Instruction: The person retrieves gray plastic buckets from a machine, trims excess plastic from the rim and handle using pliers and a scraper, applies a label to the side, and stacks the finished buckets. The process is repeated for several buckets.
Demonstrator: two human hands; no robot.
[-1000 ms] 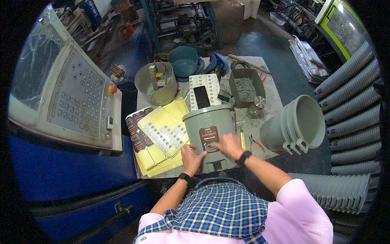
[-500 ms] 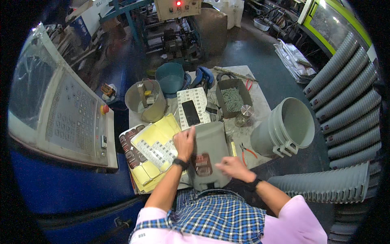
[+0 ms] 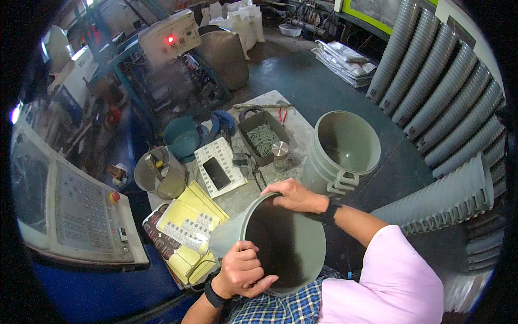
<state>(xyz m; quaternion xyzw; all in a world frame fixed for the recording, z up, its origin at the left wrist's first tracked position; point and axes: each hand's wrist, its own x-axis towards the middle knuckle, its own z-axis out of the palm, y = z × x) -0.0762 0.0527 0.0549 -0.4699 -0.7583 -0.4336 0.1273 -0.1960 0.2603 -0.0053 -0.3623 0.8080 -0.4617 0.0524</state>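
Observation:
A grey-green plastic bucket (image 3: 308,245) is tilted at the table's near edge, its wide mouth facing up toward me. My left hand (image 3: 244,271) curls its fingers over the near-left rim. On the far rim, my right hand (image 3: 295,195) grips with the thumb inside the mouth. The bucket's outer wall is mostly hidden. Left of it lie yellow backing sheets (image 3: 200,201) and a white sheet of small labels (image 3: 189,229). A brown printed sticker sheet (image 3: 154,227) shows beneath them.
Another grey-green bucket (image 3: 346,141) stands at the table's right. Behind lie a phone (image 3: 217,173), a bin of green-grey sticks (image 3: 263,139), a metal-topped jar (image 3: 280,155) and a clear tub (image 3: 159,173). Stacked buckets (image 3: 431,197) stand right, a control panel (image 3: 86,221) left.
The bucket has turned from its labelled side facing up to its mouth facing me. Both hands have moved onto its rim. The view has swung to the right.

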